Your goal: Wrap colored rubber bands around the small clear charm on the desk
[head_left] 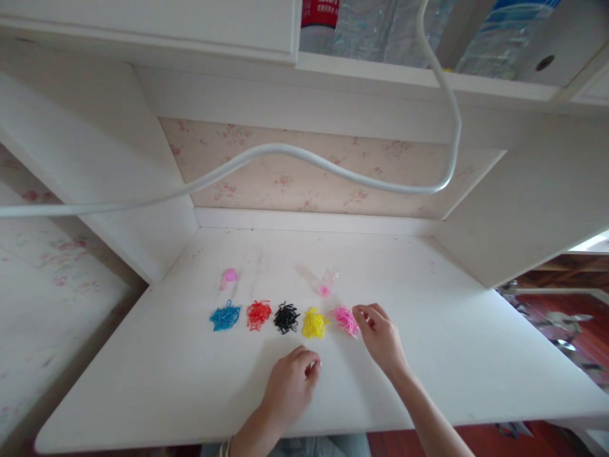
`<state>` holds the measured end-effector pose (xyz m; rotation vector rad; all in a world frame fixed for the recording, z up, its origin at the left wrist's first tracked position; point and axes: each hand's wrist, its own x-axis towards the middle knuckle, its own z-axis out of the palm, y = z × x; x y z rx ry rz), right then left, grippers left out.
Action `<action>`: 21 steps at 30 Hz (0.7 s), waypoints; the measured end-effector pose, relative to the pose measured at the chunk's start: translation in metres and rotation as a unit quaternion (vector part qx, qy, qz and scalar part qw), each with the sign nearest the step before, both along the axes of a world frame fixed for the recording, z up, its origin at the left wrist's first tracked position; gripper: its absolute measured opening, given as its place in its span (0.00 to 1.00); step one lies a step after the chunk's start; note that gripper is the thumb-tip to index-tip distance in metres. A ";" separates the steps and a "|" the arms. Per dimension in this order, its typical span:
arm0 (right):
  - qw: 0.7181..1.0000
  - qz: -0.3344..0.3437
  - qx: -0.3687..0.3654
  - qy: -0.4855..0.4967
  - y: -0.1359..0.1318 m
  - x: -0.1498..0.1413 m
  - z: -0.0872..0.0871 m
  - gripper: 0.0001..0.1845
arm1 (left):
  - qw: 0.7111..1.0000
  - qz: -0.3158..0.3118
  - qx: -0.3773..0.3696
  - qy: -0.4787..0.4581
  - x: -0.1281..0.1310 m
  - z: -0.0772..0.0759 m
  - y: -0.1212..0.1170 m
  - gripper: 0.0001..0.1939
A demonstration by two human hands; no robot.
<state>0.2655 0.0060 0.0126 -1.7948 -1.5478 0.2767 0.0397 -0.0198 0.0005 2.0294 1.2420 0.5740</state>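
A row of small piles of thin, loop-like bands lies on the white desk (pixel 181 381): a blue pile (pixel 225 316), a red pile (pixel 259 315), a black pile (pixel 286 318), a yellow pile (pixel 314 324) and a pink pile (pixel 346 320). My right hand (pixel 379 333) is at the right edge of the pink pile, thumb and fingertips pinched together. Just in front of the yellow pile, my left hand (pixel 292 384) is curled with its fingertips closed. Whatever either pinch holds is too small to make out.
Behind the row lie a pink piece (pixel 229 277) and a clear bag (pixel 328 282) with pink bits inside. A white cable (pixel 285 149) crosses the view in front of the back wall. Bottles (pixel 366 28) stand in the cabinet above. Side panels bound the desk.
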 end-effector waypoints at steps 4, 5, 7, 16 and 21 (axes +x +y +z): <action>0.998 -0.024 -0.062 -0.021 -0.034 -0.002 -0.036 0.19 | 0.993 -0.006 0.052 0.110 0.030 0.005 0.011 0.10; 0.997 -0.032 -0.069 -0.029 -0.038 -0.003 -0.041 0.19 | 0.989 -0.007 0.064 0.135 0.038 0.006 0.014 0.10; 0.995 -0.046 -0.079 -0.044 -0.042 -0.005 -0.045 0.20 | 0.980 -0.011 0.092 0.175 0.052 0.007 0.020 0.10; 0.993 -0.039 -0.103 -0.042 -0.041 -0.005 -0.044 0.21 | 0.951 -0.011 0.168 0.258 0.092 -0.001 0.035 0.13; 0.993 -0.037 -0.104 -0.039 -0.042 -0.002 -0.045 0.20 | 0.950 -0.016 0.160 0.268 0.095 -0.003 0.038 0.14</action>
